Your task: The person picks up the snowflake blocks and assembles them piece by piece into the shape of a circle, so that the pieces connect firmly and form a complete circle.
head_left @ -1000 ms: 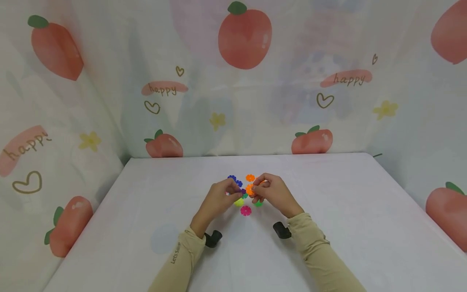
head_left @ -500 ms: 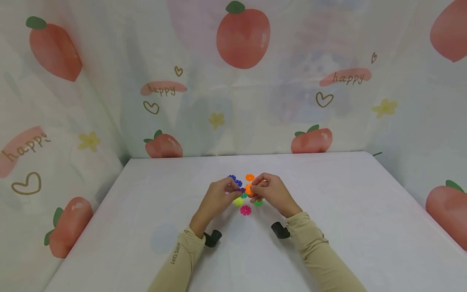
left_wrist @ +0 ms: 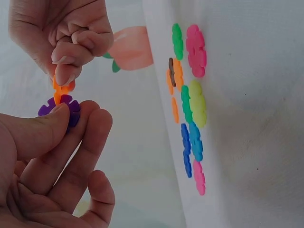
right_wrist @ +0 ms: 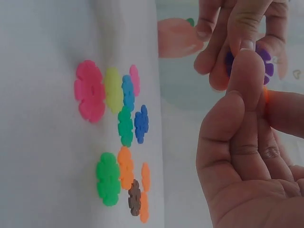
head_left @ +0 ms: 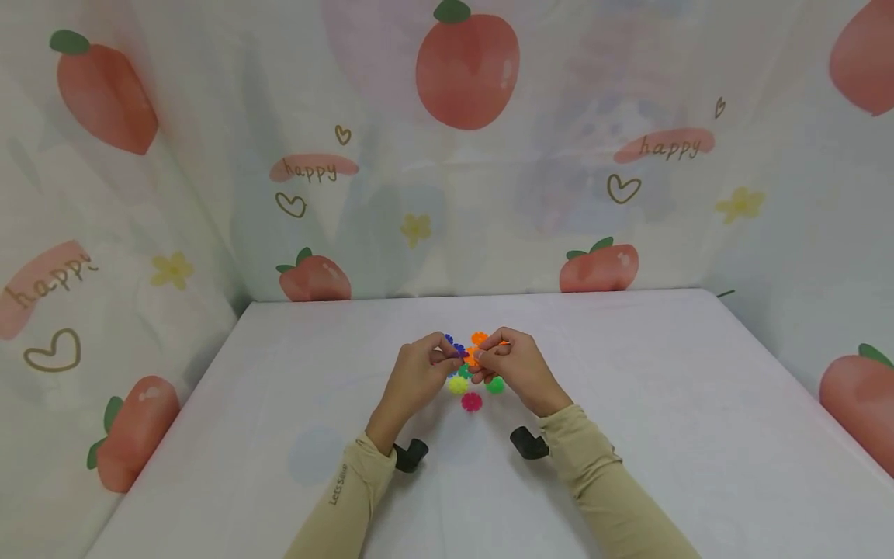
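Observation:
My left hand (head_left: 419, 376) pinches a purple snowflake disc (left_wrist: 74, 110) between thumb and fingers. An orange snowflake disc (left_wrist: 58, 91) is pinched by my right hand (head_left: 524, 371). Above the table the two discs meet edge to edge, the orange one crosswise to the purple one in the left wrist view. My right fingers hide much of the orange disc in the right wrist view. Below the hands lie loose discs, among them a rose-red one (head_left: 472, 401), a yellow one (head_left: 458, 385) and a green one (head_left: 496, 385).
More notched discs lie in the group, including a brown one (right_wrist: 135, 197), a light blue one (right_wrist: 128, 93) and several orange ones. A black angular piece (head_left: 410, 456) sits by the left wrist, another black piece (head_left: 528, 442) by the right. A fruit-print curtain (head_left: 482, 217) hangs behind the white table (head_left: 628, 373).
The right hand has shifted slightly left and the two hands are closer together. The orange disc has come up against the purple one. Both grips stay the same.

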Demonstrator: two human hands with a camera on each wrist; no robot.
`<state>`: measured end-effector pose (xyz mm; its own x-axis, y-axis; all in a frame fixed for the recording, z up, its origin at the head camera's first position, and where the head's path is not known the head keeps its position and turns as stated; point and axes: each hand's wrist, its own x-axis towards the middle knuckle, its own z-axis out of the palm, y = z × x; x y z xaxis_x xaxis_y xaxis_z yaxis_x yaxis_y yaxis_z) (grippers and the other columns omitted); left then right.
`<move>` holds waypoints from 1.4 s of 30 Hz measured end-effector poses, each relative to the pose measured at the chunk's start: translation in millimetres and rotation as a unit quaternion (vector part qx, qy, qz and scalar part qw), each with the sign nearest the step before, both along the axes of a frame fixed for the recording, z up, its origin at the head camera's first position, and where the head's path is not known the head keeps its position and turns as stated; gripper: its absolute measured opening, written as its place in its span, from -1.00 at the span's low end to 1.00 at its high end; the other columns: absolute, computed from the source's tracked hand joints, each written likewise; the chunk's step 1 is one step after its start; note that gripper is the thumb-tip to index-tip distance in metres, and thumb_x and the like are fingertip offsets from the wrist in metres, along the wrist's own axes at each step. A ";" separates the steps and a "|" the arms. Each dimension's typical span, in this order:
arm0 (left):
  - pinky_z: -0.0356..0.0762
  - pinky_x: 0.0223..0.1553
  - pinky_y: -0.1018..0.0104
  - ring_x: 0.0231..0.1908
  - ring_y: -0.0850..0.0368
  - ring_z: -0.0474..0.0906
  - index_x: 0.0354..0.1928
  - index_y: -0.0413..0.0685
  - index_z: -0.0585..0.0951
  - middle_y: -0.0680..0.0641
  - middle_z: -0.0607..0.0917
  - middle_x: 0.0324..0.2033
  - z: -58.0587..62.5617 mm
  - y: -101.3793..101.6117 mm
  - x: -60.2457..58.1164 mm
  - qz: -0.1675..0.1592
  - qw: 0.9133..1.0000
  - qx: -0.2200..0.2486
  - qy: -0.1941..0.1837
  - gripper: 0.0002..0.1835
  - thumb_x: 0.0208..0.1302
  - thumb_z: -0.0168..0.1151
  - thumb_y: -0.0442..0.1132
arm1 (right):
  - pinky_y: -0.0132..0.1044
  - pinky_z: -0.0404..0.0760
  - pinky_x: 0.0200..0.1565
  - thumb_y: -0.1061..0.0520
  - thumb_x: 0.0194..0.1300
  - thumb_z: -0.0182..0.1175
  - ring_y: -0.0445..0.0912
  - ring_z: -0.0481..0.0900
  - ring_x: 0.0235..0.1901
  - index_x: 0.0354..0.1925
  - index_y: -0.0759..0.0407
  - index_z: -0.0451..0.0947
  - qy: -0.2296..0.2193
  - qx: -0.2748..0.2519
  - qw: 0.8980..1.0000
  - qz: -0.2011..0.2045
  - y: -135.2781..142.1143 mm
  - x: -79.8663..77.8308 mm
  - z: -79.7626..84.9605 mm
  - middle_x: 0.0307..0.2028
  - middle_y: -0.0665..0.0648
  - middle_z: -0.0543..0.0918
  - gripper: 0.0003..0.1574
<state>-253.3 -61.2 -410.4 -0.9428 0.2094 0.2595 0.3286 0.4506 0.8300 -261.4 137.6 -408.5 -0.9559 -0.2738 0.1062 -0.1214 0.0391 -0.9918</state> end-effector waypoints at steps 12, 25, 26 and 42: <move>0.73 0.03 0.01 0.05 -0.12 0.78 -0.25 -0.09 0.60 -0.12 0.84 -0.08 -1.6 -6.1 -2.3 0.007 1.000 -0.016 -0.004 -0.87 0.47 0.39 -0.37 | -0.24 0.75 -0.19 0.32 0.52 0.19 -0.01 0.80 -0.41 -0.07 0.48 0.45 -0.003 -0.002 1.000 -0.023 3.0 -1.0 -0.5 -0.31 0.33 0.79 -0.82; 0.72 0.00 0.04 -0.07 -0.03 0.77 -0.21 -0.08 0.67 -0.03 0.83 -0.19 -2.6 -6.3 -2.1 -0.020 0.999 -0.039 0.020 -0.92 0.45 0.42 -0.31 | -0.33 0.70 -0.28 0.25 0.55 0.17 -0.07 0.77 -0.46 -0.08 0.44 0.45 -0.024 -0.011 0.998 -0.057 -1.8 0.5 0.9 -0.32 0.33 0.80 -0.79; 0.72 0.00 0.04 -0.07 -0.03 0.77 -0.20 -0.08 0.67 -0.03 0.83 -0.19 -2.6 -6.3 -2.0 -0.022 0.999 -0.041 0.020 -0.92 0.45 0.42 -0.31 | -0.33 0.70 -0.28 0.24 0.55 0.17 -0.07 0.77 -0.46 -0.07 0.44 0.45 -0.024 -0.011 0.998 -0.058 -1.9 0.8 0.9 -0.32 0.33 0.80 -0.79; 0.67 -0.19 0.26 -0.31 0.09 0.69 -0.19 -0.24 0.76 -0.05 0.81 -0.31 -2.6 -4.0 -2.2 -0.028 0.986 -0.110 0.119 -0.96 0.38 0.45 -0.42 | -0.28 0.70 -0.30 0.31 0.48 0.22 -0.03 0.80 -0.46 -0.17 0.39 0.43 -0.019 -0.020 0.998 -0.055 -10.6 6.0 0.7 -0.30 0.39 0.80 -0.85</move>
